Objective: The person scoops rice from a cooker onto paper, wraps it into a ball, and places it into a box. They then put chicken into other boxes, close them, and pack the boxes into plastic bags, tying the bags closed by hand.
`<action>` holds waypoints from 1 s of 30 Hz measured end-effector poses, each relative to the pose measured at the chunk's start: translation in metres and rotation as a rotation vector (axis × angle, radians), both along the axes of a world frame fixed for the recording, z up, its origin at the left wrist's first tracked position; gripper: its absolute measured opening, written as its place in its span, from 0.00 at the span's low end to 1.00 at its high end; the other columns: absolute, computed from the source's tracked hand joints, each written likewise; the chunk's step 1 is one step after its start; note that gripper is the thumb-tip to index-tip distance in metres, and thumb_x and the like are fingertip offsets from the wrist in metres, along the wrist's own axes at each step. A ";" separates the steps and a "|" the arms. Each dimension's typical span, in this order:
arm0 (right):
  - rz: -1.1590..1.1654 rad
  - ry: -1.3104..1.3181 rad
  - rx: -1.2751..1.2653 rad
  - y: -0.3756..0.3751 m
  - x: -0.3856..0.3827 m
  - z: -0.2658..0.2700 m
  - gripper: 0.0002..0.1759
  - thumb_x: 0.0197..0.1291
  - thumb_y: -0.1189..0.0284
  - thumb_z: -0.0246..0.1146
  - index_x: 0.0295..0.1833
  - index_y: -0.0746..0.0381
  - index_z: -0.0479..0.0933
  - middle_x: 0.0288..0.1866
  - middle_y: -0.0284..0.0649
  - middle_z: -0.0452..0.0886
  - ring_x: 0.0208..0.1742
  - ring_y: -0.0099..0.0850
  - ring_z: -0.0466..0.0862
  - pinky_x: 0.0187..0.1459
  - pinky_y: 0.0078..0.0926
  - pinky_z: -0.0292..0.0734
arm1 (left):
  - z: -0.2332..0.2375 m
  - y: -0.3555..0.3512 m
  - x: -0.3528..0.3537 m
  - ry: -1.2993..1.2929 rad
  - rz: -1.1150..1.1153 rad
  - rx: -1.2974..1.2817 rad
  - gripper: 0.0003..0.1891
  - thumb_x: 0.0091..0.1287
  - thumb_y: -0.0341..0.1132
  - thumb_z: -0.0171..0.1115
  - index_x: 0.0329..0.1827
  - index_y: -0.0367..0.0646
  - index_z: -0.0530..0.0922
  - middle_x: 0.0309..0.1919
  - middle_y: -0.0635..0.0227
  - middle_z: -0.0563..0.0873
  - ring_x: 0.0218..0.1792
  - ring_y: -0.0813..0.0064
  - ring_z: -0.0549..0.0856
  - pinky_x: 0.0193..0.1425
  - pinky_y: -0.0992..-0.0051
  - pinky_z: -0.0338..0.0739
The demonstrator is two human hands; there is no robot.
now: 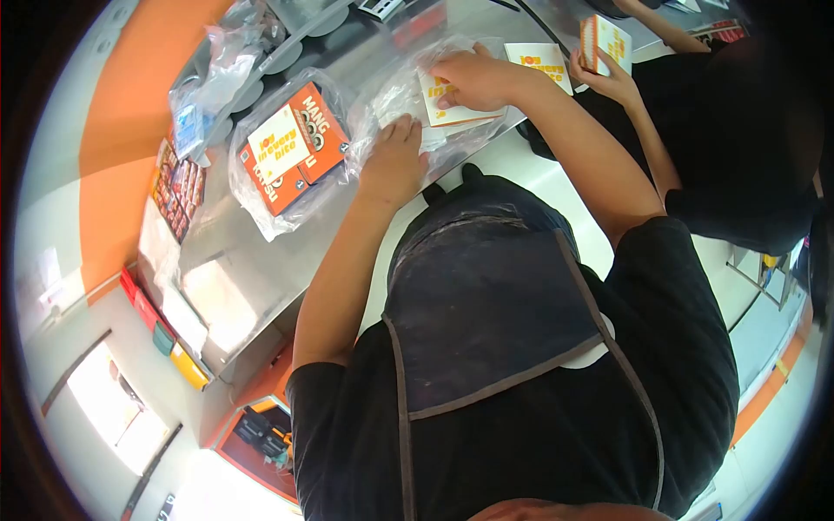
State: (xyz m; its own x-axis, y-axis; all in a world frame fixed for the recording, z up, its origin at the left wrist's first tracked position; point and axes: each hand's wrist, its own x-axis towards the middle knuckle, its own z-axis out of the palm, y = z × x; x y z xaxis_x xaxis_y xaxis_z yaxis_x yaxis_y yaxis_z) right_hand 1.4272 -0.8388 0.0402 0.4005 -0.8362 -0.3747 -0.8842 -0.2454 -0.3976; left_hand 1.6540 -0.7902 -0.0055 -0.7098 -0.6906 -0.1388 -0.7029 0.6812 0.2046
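Observation:
A crinkled clear plastic bag lies on the metal counter in front of me. My left hand presses on its near side, fingers curled over the film. My right hand grips a flat white stack of cards with yellow and orange "joy in every bite" print, its thumb across the printed face. Part of this stack sits under the film. Left of my hands, another clear bag holds orange boxes with a similar white printed card on top.
A white printed card lies to the right, near the counter edge. Another person's hand holds a white and orange stack. Bundled plastic and dark trays stand at the back left. Bare metal counter extends left.

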 end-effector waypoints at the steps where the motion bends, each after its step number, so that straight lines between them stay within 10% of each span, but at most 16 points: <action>1: 0.002 -0.006 -0.028 -0.001 0.000 -0.003 0.32 0.65 0.59 0.64 0.71 0.59 0.67 0.65 0.45 0.74 0.74 0.43 0.66 0.76 0.60 0.45 | 0.009 -0.002 -0.005 0.047 0.060 0.074 0.28 0.70 0.37 0.55 0.71 0.36 0.67 0.70 0.53 0.70 0.71 0.53 0.69 0.71 0.60 0.69; 8: 0.057 0.033 -0.080 -0.006 0.001 -0.009 0.36 0.65 0.61 0.64 0.76 0.55 0.60 0.71 0.41 0.69 0.77 0.42 0.61 0.76 0.63 0.43 | -0.010 -0.031 -0.018 0.105 0.425 0.142 0.25 0.69 0.33 0.55 0.70 0.45 0.68 0.65 0.50 0.73 0.65 0.49 0.76 0.66 0.56 0.74; 21: 0.090 0.160 -0.085 -0.008 0.005 -0.006 0.43 0.64 0.62 0.65 0.81 0.49 0.53 0.84 0.39 0.51 0.83 0.41 0.50 0.77 0.63 0.41 | -0.007 -0.093 -0.022 -0.269 0.371 0.204 0.46 0.55 0.47 0.75 0.76 0.44 0.63 0.66 0.46 0.75 0.69 0.49 0.72 0.72 0.60 0.69; 30: -0.264 -0.323 -0.601 0.031 -0.030 -0.012 0.25 0.65 0.65 0.65 0.66 0.59 0.74 0.67 0.45 0.76 0.62 0.47 0.79 0.63 0.38 0.73 | 0.018 -0.090 -0.021 -0.262 0.297 0.214 0.37 0.56 0.46 0.75 0.70 0.46 0.74 0.64 0.50 0.77 0.64 0.54 0.78 0.69 0.62 0.72</action>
State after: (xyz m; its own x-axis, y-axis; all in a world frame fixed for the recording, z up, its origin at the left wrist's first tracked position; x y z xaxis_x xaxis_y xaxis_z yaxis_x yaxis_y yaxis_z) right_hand 1.3971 -0.8079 0.0282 0.1703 -0.9442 0.2821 -0.8057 -0.2982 -0.5118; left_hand 1.6326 -0.8803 0.0125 -0.4074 -0.7952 -0.4491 -0.9083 0.4042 0.1082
